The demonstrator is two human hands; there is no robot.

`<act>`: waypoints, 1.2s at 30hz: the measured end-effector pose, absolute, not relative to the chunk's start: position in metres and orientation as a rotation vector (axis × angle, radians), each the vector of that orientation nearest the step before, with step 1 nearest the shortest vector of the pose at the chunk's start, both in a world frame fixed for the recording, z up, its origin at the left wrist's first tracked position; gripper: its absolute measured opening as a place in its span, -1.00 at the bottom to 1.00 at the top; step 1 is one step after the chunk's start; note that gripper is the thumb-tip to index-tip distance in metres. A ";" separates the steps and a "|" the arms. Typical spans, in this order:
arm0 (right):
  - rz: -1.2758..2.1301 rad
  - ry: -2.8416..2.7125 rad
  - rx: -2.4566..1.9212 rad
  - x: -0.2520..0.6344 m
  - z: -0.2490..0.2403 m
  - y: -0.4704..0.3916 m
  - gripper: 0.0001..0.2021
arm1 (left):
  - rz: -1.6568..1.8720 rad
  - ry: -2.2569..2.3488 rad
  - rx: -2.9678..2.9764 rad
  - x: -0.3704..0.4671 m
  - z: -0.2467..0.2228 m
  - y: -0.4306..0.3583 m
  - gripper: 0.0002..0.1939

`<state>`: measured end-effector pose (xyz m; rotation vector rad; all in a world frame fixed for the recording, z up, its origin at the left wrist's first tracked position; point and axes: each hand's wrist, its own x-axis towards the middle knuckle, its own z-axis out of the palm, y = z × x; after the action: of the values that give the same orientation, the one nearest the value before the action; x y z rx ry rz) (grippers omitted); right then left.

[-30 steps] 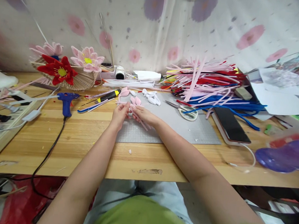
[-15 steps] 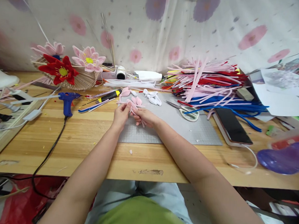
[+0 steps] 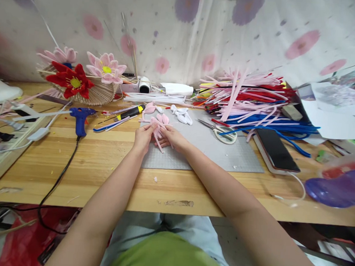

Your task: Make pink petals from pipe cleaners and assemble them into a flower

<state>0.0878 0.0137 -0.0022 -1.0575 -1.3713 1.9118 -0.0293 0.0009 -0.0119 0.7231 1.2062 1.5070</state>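
Both hands meet over the left part of a grey cutting mat (image 3: pixel 224 152). Between them is a bunch of pink pipe cleaners (image 3: pixel 158 136), its loose ends pointing down toward me. My left hand (image 3: pixel 143 138) pinches the bunch from the left with thumb and fingertips. From the other side my right hand (image 3: pixel 173 138) is closed on it too, its lower fingers curled beneath. Just beyond the hands lie pink pipe-cleaner petals (image 3: pixel 162 118) and white looped petals (image 3: pixel 182 115). Scissors with pale handles (image 3: pixel 224 135) rest on the mat to the right.
A blue glue gun (image 3: pixel 79 121) with a black cord stands at left, near a yellow-black utility knife (image 3: pixel 131 112). Finished pipe-cleaner flowers (image 3: pixel 75 82) sit behind. At right are a large pipe-cleaner pile (image 3: pixel 248 95), a phone (image 3: pixel 277 149) and a purple plastic object (image 3: pixel 336 187).
The pink bunch has turned between my hands, and its loose ends now hang more to the left and spread in front of my fingers. My right hand has shifted slightly.
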 end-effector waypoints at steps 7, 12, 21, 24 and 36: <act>1.656 -1.430 -1.198 0.086 -0.008 0.020 -0.92 | 1.506 1.262 0.709 -0.034 -0.014 0.005 -0.74; 1.499 -1.592 -1.175 0.089 -0.017 0.025 -0.86 | 1.533 1.307 0.747 -0.034 -0.015 0.005 -0.79; 1.331 -1.714 -1.223 0.096 -0.020 0.029 -0.77 | 1.419 1.334 0.740 -0.036 -0.012 0.003 -0.79; 1.283 -1.725 -1.278 0.097 -0.016 0.029 -0.81 | 1.365 1.346 0.803 -0.039 -0.011 0.003 -0.81; 1.713 -1.535 -1.170 0.086 -0.001 0.016 -0.91 | 1.405 1.175 0.594 -0.027 -0.005 0.001 -0.81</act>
<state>0.0855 0.0161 -0.0013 -1.1703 -1.5350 1.7132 -0.0271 0.0009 -0.0047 0.5944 1.1749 1.4051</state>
